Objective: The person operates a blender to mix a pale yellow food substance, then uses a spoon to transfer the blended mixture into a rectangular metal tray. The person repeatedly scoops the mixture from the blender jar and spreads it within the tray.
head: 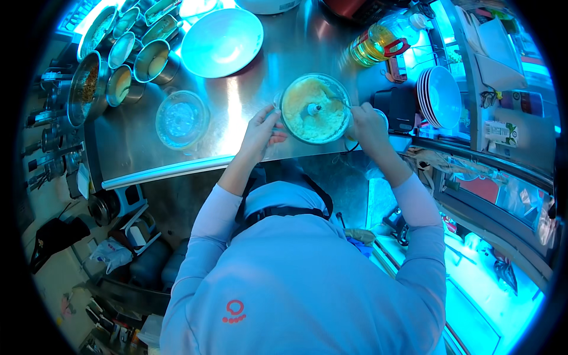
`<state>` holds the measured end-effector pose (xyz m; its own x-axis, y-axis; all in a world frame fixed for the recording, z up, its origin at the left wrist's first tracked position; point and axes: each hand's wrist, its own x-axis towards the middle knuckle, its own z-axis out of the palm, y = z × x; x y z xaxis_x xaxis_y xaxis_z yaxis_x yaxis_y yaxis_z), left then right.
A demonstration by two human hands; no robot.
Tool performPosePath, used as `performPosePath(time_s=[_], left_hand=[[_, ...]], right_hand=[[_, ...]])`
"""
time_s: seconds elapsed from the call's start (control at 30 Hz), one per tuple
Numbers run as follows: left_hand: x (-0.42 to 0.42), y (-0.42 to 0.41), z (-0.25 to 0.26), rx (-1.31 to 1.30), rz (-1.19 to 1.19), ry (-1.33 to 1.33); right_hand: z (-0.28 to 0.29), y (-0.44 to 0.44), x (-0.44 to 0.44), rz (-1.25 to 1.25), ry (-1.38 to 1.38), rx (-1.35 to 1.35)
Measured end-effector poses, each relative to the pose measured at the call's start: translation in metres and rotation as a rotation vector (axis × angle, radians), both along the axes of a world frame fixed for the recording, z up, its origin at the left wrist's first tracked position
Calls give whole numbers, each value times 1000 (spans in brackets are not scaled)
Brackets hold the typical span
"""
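Note:
A clear food processor bowl [316, 138] sits near the front edge of the steel worktop [284, 57]. Inside it, a pale yellow, finely chopped mixture [306, 91] surrounds the white central hub [314, 109]. My left hand [262, 132] grips the bowl's left side at the rim, its lower fingers loosely bent. Over the right rim, my right hand [368, 126] is closed on a thin utensil [344, 103] that reaches into the mixture; its far end is hard to make out. A round clear lid [182, 120] lies on the worktop to the left.
A large white bowl [222, 42] stands at the back, left of centre. Several steel containers [153, 62] with ingredients crowd the back left. An oil bottle [377, 42] and stacked plates [439, 97] stand on the right. Behind my right hand is a pale round container [381, 119], partly hidden.

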<state>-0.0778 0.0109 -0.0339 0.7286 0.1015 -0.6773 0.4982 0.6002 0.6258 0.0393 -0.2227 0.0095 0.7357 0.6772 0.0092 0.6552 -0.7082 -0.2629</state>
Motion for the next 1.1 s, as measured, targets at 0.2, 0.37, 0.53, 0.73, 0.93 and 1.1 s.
performPosePath(time_s=[0.2, 0.37, 0.53, 0.73, 0.93, 1.1], left_hand=[[1, -2, 2, -2, 27, 10], [-1, -1, 0, 1, 46, 19], [-8, -2, -8, -11, 32, -8], [-15, -5, -12, -29, 17, -3], [-19, -4, -9, -27, 27, 18], [-21, -2, -10, -24, 41, 24]], right_hand=[[9, -18, -41, -24, 136, 54], [22, -14, -51, -71, 190, 108], [20, -14, -36, -140, 169, 82], [6, -14, -47, -126, 263, 226], [-7, -12, -51, -271, 542, 376], [-8, -16, -48, -785, 1102, 564]])
